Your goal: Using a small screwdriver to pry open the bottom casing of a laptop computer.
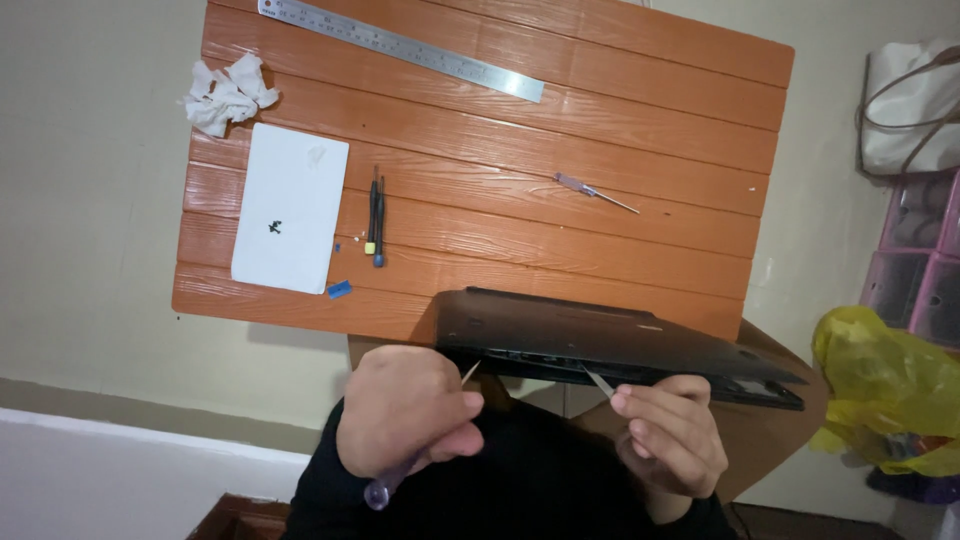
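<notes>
A black laptop (600,335) lies upside down at the near edge of the orange wooden table (560,150), its front edge overhanging toward me. My left hand (405,415) grips a small screwdriver with a clear purple handle (380,490), its tip at the laptop's near seam. My right hand (670,430) pinches a thin pale pry tool (600,381), whose point goes into the same seam further right.
On the table lie a steel ruler (400,48), crumpled white tissue (228,92), a white sheet (290,208) with tiny dark screws, two small black screwdrivers (375,218), a clear-handled screwdriver (590,190) and a blue chip (339,290). A yellow plastic bag (885,395) and pink drawers (920,250) stand right.
</notes>
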